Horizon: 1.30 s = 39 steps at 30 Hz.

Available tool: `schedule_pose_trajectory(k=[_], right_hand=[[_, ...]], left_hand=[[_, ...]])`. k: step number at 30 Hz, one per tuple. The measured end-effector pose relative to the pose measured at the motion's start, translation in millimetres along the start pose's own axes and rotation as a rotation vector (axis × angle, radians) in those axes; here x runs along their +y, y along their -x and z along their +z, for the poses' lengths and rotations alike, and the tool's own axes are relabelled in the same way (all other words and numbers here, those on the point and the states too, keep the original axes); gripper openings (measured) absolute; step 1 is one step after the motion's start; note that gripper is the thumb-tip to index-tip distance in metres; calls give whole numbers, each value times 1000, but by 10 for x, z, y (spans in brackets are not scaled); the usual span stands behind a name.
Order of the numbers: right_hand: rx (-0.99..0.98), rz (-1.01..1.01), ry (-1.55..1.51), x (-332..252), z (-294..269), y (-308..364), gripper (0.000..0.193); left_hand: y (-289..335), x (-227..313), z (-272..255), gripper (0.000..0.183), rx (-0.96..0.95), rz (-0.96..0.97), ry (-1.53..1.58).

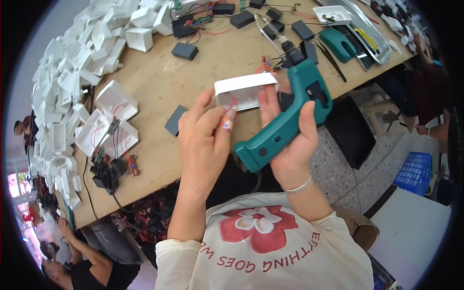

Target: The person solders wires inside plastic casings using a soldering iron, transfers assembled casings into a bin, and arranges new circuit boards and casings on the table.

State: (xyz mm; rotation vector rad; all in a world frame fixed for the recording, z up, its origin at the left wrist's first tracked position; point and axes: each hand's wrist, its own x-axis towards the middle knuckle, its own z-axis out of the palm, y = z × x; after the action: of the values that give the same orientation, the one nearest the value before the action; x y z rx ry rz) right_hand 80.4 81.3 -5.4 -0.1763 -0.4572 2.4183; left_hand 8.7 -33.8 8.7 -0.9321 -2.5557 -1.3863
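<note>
My left hand (199, 145) grips the left end of a white plastic case (245, 82), its open side facing me. A thin red wire (233, 104) shows at my left fingertips, by the case's lower edge. A colourful wrap circles one finger of that hand. In my right hand (295, 154) rests a teal soldering gun (270, 134), its handle across the palm under my thumb and its metal tip pointing away over the table. The fingertips of the same hand reach the right end of the case.
White cases (72, 72) lie heaped along the table's left side. Nearer are open cases with wired circuit boards (113, 128). Black boxes (184, 50) are scattered at the back; a metal tray (372, 41) and tweezers (332, 60) lie right. A blue crate (414, 173) stands on the floor. Other people are nearby.
</note>
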Motion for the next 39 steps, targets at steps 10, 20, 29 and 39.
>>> schedule_pose_trajectory(k=[10, 20, 29, 39], right_hand=[[-22, 186, -157, 84, 120, 76, 64], [-223, 2, 129, -430, -235, 156, 69], [-141, -304, 224, -1058, -636, 224, 68], [-17, -166, -20, -962, -834, 313, 58]], left_hand=[[-151, -141, 73, 7, 268, 139, 645], [-434, 80, -16, 6, -63, 518, -385], [-504, 117, 177, 16, -156, 695, -406], [-624, 60, 478, 20, -234, 783, -344]])
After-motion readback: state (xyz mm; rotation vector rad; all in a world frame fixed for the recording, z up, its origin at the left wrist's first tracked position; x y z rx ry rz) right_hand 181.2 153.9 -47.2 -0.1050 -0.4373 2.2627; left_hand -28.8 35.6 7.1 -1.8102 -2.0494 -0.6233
